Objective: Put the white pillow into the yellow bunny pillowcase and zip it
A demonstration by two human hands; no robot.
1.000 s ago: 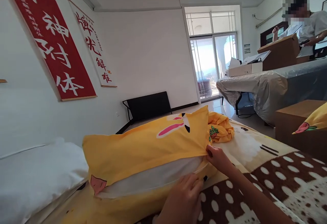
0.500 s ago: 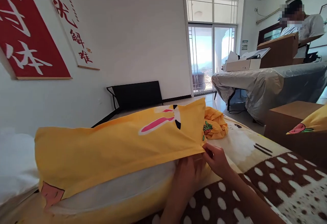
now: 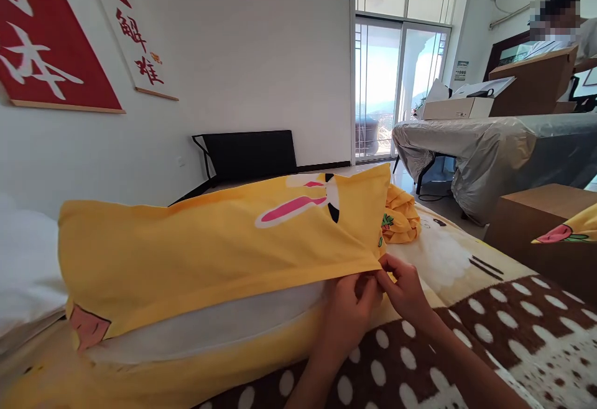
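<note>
A yellow pillowcase (image 3: 186, 253) with a pink-eared print lies in front of me, partly drawn over a white pillow (image 3: 224, 322) that shows along the open near edge. At the right end of that edge my left hand (image 3: 352, 303) is closed, its thumb and fingers pinching the hem. My right hand (image 3: 401, 281) pinches the same near corner just beside it. The fingertips of both hands almost meet there. What lies inside the case behind the hem is hidden.
Beneath is a brown-and-cream dotted blanket (image 3: 485, 328). Bunched yellow cloth (image 3: 403, 216) lies behind the pillowcase. At right stand a cardboard box (image 3: 527, 219) and a plastic-covered table (image 3: 494, 138) with boxes, a person (image 3: 559, 23) behind it. A black bench (image 3: 252, 154) is by the wall.
My left hand has come up from beneath the hem and now pinches it next to my right hand. The camera view has tilted slightly downward and left.
</note>
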